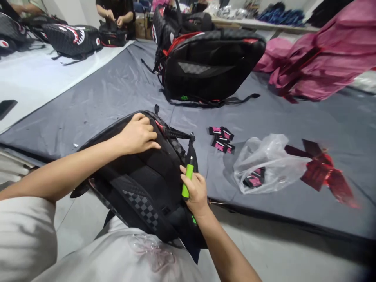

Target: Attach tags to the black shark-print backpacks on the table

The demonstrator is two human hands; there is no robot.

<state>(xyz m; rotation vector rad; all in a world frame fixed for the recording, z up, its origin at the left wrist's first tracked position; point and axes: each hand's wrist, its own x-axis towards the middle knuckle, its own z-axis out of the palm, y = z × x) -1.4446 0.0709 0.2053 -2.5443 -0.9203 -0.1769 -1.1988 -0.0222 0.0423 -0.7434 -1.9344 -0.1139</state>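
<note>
A black backpack (158, 168) with checkered patches leans over the table's near edge, against my body. My left hand (139, 133) presses on its upper panel, fingers bent and gripping the fabric near the red-trimmed zip. In my right hand (195, 192) is a bright green pen-like tool (187, 181) with a small pale tip pointing up; its exact kind is unclear. The right hand rests beside the backpack's right edge, by a dangling strap (190, 150). Several black-and-pink tags (221, 139) lie on the table to the right of the backpack.
A clear plastic bag (268, 164) with more tags and a dark red ribbon-like bundle (321, 170) lie to the right. Another black backpack (211, 66) stands ahead, pink bags (320, 55) beyond it. Shark-mouth backpacks (72, 39) and a co-worker's hands (119, 18) are at back left.
</note>
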